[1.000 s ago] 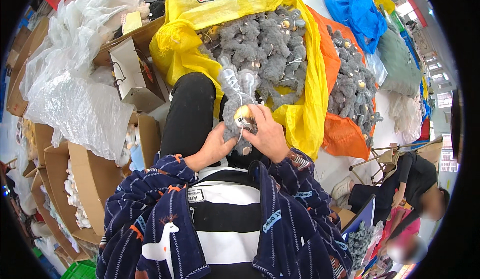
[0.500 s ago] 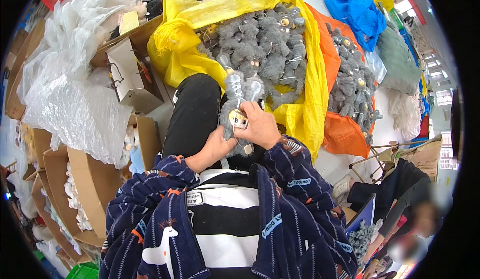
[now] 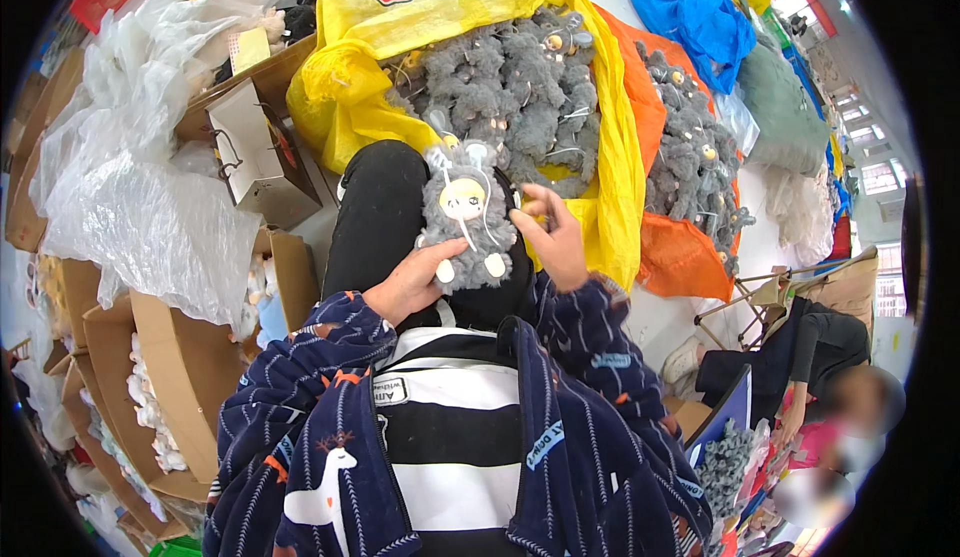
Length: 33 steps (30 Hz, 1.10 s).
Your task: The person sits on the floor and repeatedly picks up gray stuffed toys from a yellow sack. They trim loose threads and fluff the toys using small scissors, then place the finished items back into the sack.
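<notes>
A grey plush doll (image 3: 433, 215) with fluffy fur, tall ears, a yellow-haired smooth face and pale feet lies above my lap, face up. My left hand (image 3: 412, 279) grips its lower body from the left, thumb on its front. A thin white cord hangs down over the doll's face and chest. Just right of the doll, my right hand (image 3: 556, 240) is raised with bent fingers apart, and no object shows between them. Beyond my knees, a yellow sack (image 3: 622, 142) lies spread wide around many similar grey dolls (image 3: 540, 87).
An orange sack (image 3: 680, 257) to the right holds more grey dolls. Cardboard boxes (image 3: 180, 367), a white paper bag (image 3: 240, 142) and clear plastic sheeting (image 3: 150, 207) crowd the left. A blue bag (image 3: 695, 17) lies far right; another person (image 3: 780, 357) sits at the lower right.
My right hand has let go of the doll and moved right. The doll, still in my left hand, now shows its whole face and both feet.
</notes>
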### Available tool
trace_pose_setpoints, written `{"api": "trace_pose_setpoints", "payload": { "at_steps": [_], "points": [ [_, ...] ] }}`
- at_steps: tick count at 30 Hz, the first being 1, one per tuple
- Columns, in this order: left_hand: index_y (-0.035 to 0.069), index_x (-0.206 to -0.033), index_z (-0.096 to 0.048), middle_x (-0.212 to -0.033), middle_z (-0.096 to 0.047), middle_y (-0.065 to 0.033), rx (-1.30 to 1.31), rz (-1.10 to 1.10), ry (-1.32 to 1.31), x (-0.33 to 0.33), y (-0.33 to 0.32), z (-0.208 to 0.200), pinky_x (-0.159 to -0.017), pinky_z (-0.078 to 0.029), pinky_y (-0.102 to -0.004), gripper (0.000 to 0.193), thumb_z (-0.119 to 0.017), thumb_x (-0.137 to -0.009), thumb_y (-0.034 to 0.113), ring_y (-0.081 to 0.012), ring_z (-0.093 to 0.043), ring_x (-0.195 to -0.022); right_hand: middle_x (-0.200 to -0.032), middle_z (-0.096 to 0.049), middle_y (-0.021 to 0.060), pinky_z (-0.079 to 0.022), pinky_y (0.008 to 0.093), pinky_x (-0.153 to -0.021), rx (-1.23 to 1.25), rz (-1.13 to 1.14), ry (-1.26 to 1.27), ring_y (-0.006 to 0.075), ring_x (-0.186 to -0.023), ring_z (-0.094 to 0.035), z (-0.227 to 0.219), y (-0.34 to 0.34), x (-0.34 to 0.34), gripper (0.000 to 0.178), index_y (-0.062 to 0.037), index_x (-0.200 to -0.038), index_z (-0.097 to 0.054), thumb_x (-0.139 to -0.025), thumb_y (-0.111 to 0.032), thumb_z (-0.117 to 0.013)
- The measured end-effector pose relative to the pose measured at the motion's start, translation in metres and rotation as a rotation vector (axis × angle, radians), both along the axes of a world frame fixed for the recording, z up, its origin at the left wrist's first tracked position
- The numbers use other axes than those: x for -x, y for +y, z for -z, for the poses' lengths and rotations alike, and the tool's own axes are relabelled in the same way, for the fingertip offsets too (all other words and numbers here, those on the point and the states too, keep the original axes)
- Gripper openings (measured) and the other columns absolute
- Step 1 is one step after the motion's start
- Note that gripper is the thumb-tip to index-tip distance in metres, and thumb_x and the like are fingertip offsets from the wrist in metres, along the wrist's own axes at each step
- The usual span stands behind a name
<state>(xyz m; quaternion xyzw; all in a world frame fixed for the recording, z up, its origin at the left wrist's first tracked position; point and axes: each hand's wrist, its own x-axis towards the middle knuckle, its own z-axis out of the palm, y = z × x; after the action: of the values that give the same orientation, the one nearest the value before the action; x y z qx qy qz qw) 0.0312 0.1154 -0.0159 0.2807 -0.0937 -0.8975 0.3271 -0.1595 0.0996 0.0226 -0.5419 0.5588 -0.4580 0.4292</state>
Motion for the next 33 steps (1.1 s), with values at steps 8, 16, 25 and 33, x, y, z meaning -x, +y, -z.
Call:
{"api": "trace_pose_setpoints", "payload": {
  "at_steps": [8,16,25,33],
  "points": [
    [0.003,-0.113,-0.051,-0.104,-0.059,-0.0078,0.174,-0.172,-0.061,0.001,0.001,0.002,-0.081,-0.048,-0.0311,0.030,-0.057,-0.084,0.009,-0.0181,-0.059,-0.092,-0.076,-0.060,0.0127,-0.047,0.0305,-0.056,0.277,-0.200,0.596,0.0263,-0.067,-0.061,-0.019,0.054,-0.021,0.025,-0.0053,-0.090,-0.058,-0.072,-0.018,-0.068],
    [0.004,-0.116,-0.049,-0.106,-0.057,-0.0040,0.280,-0.287,-0.140,0.009,-0.002,-0.002,-0.080,-0.045,-0.0285,0.037,-0.062,-0.083,0.013,-0.0139,-0.054,-0.094,-0.071,-0.059,0.0084,-0.036,0.0212,-0.043,-0.565,0.076,-0.664,0.0056,-0.044,-0.040,0.002,0.052,-0.022,0.013,-0.0060,-0.089,-0.050,-0.083,-0.018,-0.052],
    [0.007,-0.126,-0.033,-0.115,-0.049,-0.0054,0.518,-0.352,-0.118,-0.001,-0.024,-0.019,-0.088,-0.042,-0.0303,0.059,-0.063,-0.080,0.027,-0.0160,-0.049,-0.105,-0.074,-0.055,0.0070,-0.040,0.0224,-0.044,0.164,-0.056,0.036,0.0110,-0.047,-0.048,-0.008,0.047,-0.026,0.016,-0.0072,-0.085,-0.055,-0.073,-0.002,-0.063],
    [0.005,-0.127,-0.034,-0.120,-0.048,-0.0092,0.270,-0.480,0.056,-0.015,-0.025,-0.027,-0.094,-0.038,-0.0381,0.052,-0.055,-0.080,0.014,-0.0223,-0.048,-0.110,-0.066,-0.051,0.0034,-0.042,0.0242,-0.045,0.221,-0.307,0.185,0.0120,-0.056,-0.054,0.006,0.056,-0.021,0.017,-0.0054,-0.088,-0.062,-0.073,-0.012,-0.068]
  ]
}}
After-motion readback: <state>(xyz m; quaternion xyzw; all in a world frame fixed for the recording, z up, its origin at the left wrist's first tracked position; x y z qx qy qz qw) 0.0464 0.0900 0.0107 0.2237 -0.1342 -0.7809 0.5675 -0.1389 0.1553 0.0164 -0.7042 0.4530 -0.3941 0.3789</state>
